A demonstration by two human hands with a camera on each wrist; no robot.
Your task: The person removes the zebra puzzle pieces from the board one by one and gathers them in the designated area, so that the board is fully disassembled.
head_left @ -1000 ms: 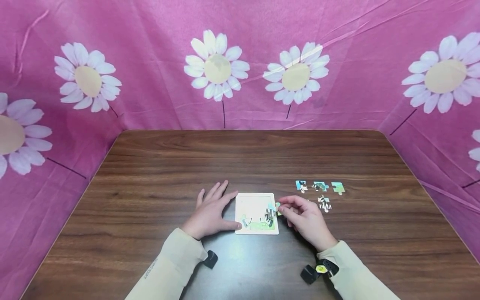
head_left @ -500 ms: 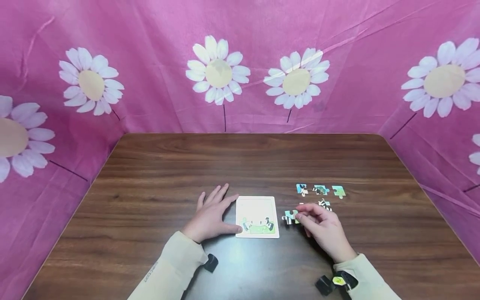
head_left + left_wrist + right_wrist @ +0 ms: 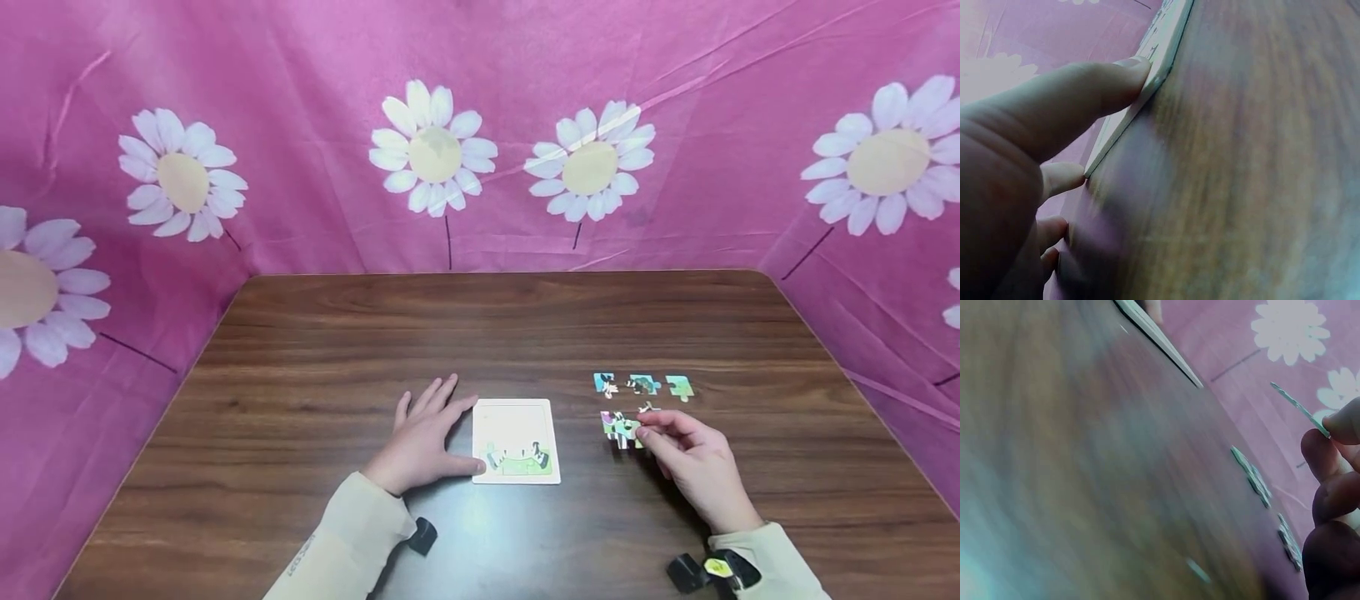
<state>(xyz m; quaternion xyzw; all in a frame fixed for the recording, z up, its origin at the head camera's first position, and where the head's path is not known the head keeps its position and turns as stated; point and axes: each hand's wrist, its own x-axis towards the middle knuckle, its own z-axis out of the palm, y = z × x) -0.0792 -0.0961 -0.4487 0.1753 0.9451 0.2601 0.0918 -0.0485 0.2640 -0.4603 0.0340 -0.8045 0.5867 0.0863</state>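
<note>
My left hand (image 3: 423, 437) lies spread at the left side of a square puzzle board (image 3: 513, 417). In the left wrist view, its thumb (image 3: 1110, 84) presses on the board's rim and a fingertip touches the corner. Several green and black-and-white pieces sit along the board's lower part. My right hand (image 3: 693, 467) pinches a puzzle piece (image 3: 1300, 407) between thumb and fingertips, raised above the table. From the head, the held piece overlaps loose pieces behind it, so its outline is hard to separate.
On the brown wooden table (image 3: 337, 333), a row of loose puzzle pieces lies right of the board: a blue one (image 3: 604, 384), a dark-patterned one (image 3: 642, 384) and a green one (image 3: 680, 387). A pink flowered cloth (image 3: 510, 233) hangs behind the table.
My right hand has moved right, away from the board, carrying the pinched puzzle piece towards the loose pieces. My left hand has stayed at the board's left side.
</note>
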